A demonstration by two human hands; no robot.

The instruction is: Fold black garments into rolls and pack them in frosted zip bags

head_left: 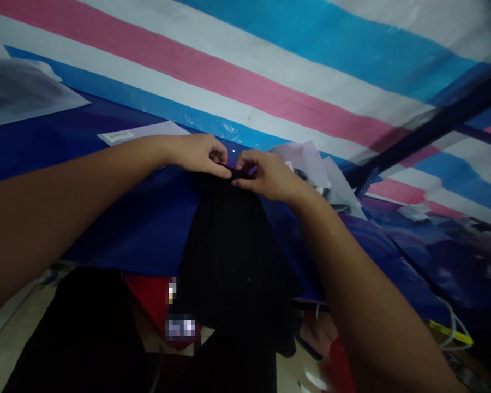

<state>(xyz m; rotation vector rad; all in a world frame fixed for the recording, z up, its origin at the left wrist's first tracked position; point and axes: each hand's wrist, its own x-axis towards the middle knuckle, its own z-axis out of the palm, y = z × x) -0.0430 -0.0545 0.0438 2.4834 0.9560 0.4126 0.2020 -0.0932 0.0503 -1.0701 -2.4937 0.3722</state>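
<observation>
A piece of black cloth (229,234), likely a garment though its kind is hard to make out, lies over the front of the blue table surface (147,218) and hangs down past its edge. My left hand (202,153) pinches the cloth's far edge between thumb and fingers. Close beside it, my right hand (265,172) grips the same edge, its thumb and fingertips closed on the fabric. The two thumbs are almost touching.
A white sheet with a label (123,136) lies beyond my left forearm. Clear plastic bags (306,155) with dark contents sit to the right, and another bag (20,93) at far left. A striped tarp (229,76) rises behind. Below the table is something red (147,300).
</observation>
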